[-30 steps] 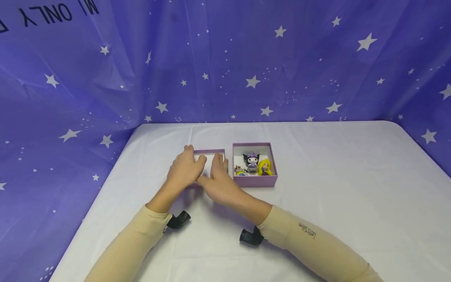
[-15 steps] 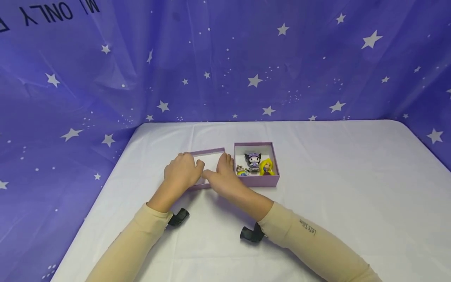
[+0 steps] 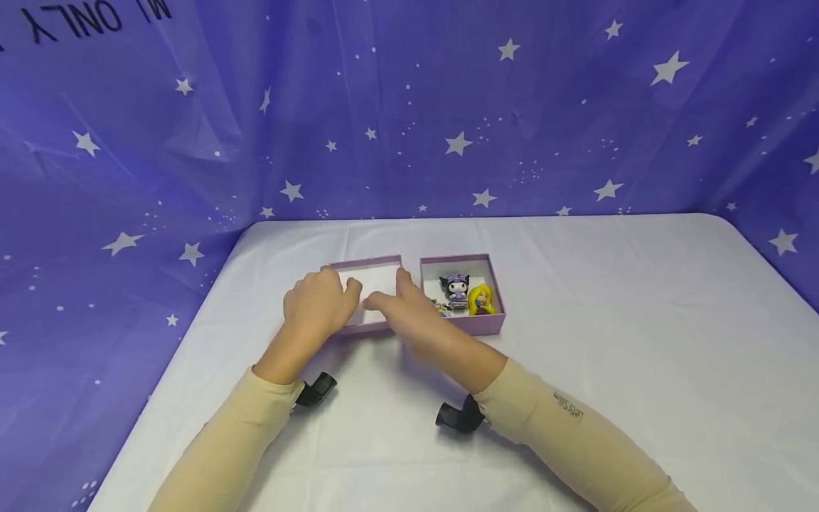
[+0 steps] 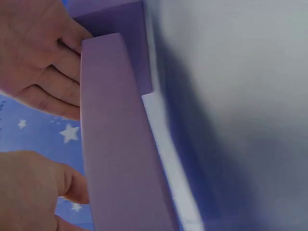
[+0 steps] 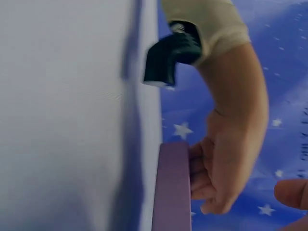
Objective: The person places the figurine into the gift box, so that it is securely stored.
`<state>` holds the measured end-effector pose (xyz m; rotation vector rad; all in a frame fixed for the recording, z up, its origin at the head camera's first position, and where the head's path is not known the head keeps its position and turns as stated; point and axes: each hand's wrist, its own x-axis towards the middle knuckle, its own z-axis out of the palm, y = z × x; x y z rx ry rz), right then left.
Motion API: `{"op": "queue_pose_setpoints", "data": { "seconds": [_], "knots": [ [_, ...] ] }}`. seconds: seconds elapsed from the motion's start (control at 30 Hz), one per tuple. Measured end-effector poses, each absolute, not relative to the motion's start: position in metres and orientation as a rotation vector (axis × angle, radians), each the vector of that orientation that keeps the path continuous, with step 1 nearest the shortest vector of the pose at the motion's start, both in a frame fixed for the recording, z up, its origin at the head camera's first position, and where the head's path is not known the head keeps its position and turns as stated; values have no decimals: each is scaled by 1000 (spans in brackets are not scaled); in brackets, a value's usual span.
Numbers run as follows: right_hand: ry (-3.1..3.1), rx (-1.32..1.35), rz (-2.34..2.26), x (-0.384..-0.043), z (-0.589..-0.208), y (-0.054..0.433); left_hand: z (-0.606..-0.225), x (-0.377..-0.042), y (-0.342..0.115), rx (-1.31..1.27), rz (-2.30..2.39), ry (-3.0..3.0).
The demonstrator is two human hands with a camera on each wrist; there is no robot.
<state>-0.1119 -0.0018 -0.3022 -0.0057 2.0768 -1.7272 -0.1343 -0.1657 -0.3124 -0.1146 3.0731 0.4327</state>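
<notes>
A shallow purple box lid (image 3: 367, 274), white inside, lies hollow side up between the hands, slightly turned. My left hand (image 3: 316, 306) holds its left end; in the right wrist view that left hand's fingers bend against the end of the lid. At the lid's right end is my right hand (image 3: 416, 313), thumb stretched out; in the left wrist view its straight fingers (image 4: 60, 67) touch the lid. Just to the right stands a deeper purple box (image 3: 473, 326). Inside are a black-and-purple figurine (image 3: 457, 290), a yellow-haired figurine (image 3: 482, 300) and a small figurine partly hidden by the right hand.
A white cloth covers the table (image 3: 614, 320). Purple star-printed sheets (image 3: 512, 107) hang behind and at both sides. Black wrist mounts (image 3: 316, 389) stick out below both sleeves.
The lid has turned slightly and shifted a little away from me. My left hand has moved left, and the gap between the thumbs has widened. The figurines stay in their box.
</notes>
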Motion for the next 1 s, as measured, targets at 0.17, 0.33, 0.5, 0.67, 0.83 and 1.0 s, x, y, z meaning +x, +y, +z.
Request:
{"op": "queue_pose_setpoints", "data": {
  "seconds": [0.17, 0.33, 0.5, 0.67, 0.83, 1.0],
  "knots": [
    [2063, -69, -1806, -121, -276, 16, -294, -130, -165, -92, 656, 3169],
    [2091, -158, -1931, -137, -262, 45, -293, -127, -154, 123, 1319, 2979],
    [2150, -152, -1959, -149, -254, 73, -295, -122, -138, 284, 1930, 2545],
    [2194, -189, -2019, -154, -243, 87, -290, -117, -128, 461, 2266, 2327],
    [2196, -236, -2096, -150, -234, 97, -287, -116, -122, 645, 2373, 2313],
    [2358, -245, -2036, -143, -236, 104, -293, -116, -116, 751, 2481, 2272]
  ]
}}
